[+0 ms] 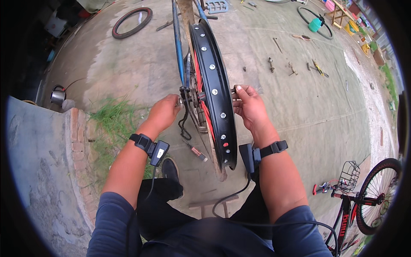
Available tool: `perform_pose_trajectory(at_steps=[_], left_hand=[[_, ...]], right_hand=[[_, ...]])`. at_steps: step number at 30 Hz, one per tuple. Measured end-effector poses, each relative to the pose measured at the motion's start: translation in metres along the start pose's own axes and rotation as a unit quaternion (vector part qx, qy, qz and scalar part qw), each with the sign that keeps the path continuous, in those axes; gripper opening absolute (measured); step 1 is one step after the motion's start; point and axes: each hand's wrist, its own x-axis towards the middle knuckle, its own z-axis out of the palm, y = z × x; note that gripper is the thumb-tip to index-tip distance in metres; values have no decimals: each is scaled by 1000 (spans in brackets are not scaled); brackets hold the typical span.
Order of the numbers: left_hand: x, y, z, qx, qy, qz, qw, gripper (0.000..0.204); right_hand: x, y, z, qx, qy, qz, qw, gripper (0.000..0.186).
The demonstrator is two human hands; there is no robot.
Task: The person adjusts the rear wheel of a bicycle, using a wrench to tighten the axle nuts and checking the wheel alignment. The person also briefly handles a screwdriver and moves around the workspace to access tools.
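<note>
Between my hands stands a bare black wheel rim (219,77) with silver spoke nipples and red spokes (199,73), upright beside the blue tube (178,47) of a bicycle frame. My left hand (164,112) is closed at the left side of the hub, fingertips pinching a small metal end of the axle. On the other side my right hand (251,107) grips the dark right end of the axle (234,91) between thumb and fingers. A dark chain (184,126) hangs in a loop beside my left hand. The rim partly hides the hub.
A screwdriver (197,152) lies under the wheel. Tools, including yellow-handled pliers (319,69), and loose hub axles (271,65) lie on the mat to the right. A tyre (132,22) is at the far left, a kettle (58,95) by the wall, and a bicycle (364,201) at right.
</note>
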Motion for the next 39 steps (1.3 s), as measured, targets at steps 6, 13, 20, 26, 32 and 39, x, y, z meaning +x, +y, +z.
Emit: perform_pose_trajectory(at_steps=[6, 13, 20, 26, 32, 39], left_hand=[[21, -2, -12, 165, 167, 107, 966, 16], [-40, -29, 12, 122, 69, -27, 990, 18], [-68, 30, -19, -573, -173, -239, 765, 41], [-64, 54, -26, -709, -151, -233, 649, 47], [-55, 63, -24, -697, -153, -236, 659, 48], [-51, 60, -29, -694, -131, -257, 660, 50]], right_hand=[[-1, -1, -1, 2, -1, 7, 1000, 20], [0, 0, 3, -4, 0, 6, 1000, 20], [0, 1, 2, -3, 7, 2, 1000, 21], [2, 3, 2, 6, -4, -2, 1000, 20], [0, 0, 1, -5, -4, 0, 1000, 20], [1, 1, 1, 0, -6, -3, 1000, 21]])
